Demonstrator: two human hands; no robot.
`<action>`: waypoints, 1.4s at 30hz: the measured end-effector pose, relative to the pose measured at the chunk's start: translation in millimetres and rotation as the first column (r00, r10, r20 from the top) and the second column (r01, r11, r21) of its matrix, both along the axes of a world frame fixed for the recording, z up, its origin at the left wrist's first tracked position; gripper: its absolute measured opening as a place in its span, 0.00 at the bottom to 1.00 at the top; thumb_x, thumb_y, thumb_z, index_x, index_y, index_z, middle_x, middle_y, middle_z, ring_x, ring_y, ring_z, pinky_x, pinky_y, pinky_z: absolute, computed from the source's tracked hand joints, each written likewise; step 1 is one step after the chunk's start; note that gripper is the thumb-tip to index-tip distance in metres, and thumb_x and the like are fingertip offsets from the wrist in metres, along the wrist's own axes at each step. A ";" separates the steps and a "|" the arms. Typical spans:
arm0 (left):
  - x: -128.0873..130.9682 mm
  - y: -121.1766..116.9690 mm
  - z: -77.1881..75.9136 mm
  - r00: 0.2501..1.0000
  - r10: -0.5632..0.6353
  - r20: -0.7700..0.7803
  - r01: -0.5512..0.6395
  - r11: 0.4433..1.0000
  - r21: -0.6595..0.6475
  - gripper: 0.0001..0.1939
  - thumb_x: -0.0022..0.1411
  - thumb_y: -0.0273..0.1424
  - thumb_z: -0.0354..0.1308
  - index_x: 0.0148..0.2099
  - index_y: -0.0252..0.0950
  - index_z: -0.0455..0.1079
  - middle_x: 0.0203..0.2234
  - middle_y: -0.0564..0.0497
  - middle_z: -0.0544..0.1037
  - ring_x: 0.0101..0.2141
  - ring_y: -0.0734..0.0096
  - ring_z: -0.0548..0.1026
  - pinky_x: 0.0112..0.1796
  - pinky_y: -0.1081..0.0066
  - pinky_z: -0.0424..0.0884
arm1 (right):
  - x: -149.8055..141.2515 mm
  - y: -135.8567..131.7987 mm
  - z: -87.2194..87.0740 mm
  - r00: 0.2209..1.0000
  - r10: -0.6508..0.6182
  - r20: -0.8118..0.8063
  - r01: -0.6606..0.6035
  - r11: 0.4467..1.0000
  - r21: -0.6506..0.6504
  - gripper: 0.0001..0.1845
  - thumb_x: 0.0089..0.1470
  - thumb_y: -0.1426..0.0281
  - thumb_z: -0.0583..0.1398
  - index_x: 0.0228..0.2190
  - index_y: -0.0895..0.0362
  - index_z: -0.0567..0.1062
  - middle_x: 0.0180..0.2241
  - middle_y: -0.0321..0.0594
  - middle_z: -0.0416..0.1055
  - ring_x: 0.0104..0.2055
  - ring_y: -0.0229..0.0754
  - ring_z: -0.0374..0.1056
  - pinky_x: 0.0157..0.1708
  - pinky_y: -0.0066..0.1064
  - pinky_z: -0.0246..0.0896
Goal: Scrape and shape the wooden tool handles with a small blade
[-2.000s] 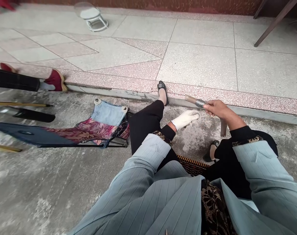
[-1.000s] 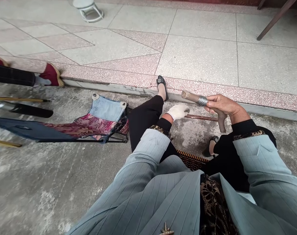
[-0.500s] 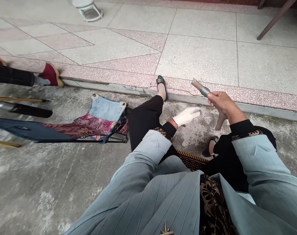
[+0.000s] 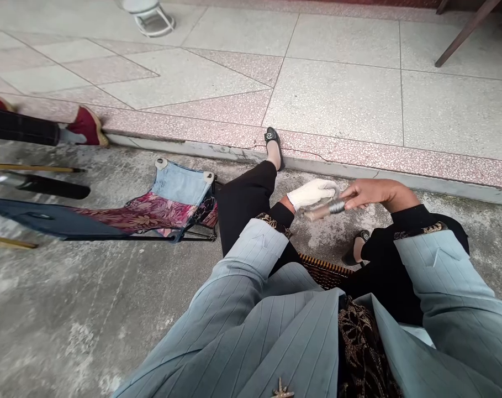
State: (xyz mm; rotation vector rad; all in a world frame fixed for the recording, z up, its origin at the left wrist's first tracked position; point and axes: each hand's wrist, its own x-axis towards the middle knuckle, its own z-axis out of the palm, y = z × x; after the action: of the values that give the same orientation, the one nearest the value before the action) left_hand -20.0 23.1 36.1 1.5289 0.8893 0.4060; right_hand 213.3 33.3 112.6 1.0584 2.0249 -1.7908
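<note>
My right hand (image 4: 369, 192), bare, grips a short brown stick (image 4: 329, 209) with silvery wire wound round its middle. The stick lies nearly level, its free end pointing left under my left hand. My left hand (image 4: 312, 192) wears a white glove and hovers just above the stick's left end, fingers curled as if pinching a thin strand. What it pinches is too fine to see. Both hands are out over the concrete between my legs (image 4: 246, 204) in black trousers.
A folding fabric stool (image 4: 168, 202) lies tipped on the concrete to my left. Another person's leg and red shoe (image 4: 87, 126) rest at the tiled step's edge (image 4: 400, 166). Thin sticks and a dark blade (image 4: 47, 188) lie far left. A white stand (image 4: 149, 16) sits far back.
My right hand has swung the wire-wound stick down from an upward tilt to nearly level and brought it left, under my gloved left hand. The gloved hand stayed almost in place.
</note>
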 end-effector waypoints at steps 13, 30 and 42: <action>-0.1 -3.6 0.1 0.974 -0.141 0.177 0.150 0.988 -0.040 0.22 0.67 0.49 0.59 0.41 0.33 0.73 0.22 0.56 0.67 0.22 0.77 0.62 0.25 0.75 0.57 | 1.3 16.4 0.4 0.694 -0.719 -0.032 0.612 0.567 0.552 0.13 0.61 0.62 0.63 0.33 0.60 0.78 0.27 0.42 0.72 0.28 0.39 0.65 0.30 0.31 0.57; -0.4 4.2 -15.4 0.971 0.082 0.225 -0.055 0.991 -0.124 0.20 0.64 0.48 0.64 0.39 0.33 0.73 0.21 0.56 0.67 0.21 0.78 0.64 0.25 0.75 0.64 | 6.4 2.3 7.6 0.760 -0.572 -0.309 0.623 0.777 0.092 0.18 0.55 0.57 0.69 0.27 0.59 0.76 0.24 0.35 0.69 0.25 0.33 0.61 0.27 0.28 0.57; -4.9 5.6 5.1 0.995 -0.045 0.093 0.050 0.997 -0.057 0.14 0.59 0.39 0.65 0.38 0.30 0.77 0.25 0.52 0.75 0.23 0.78 0.65 0.27 0.75 0.60 | 2.2 14.0 -7.7 0.896 -0.069 0.439 -0.077 0.949 0.307 0.11 0.58 0.63 0.66 0.34 0.57 0.84 0.31 0.44 0.77 0.32 0.45 0.69 0.35 0.36 0.60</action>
State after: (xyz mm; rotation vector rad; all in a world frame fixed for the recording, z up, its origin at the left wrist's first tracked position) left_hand -24.9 28.8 41.2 1.4631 0.7854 0.4084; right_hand 215.5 47.3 104.9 1.3996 2.0427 -1.0939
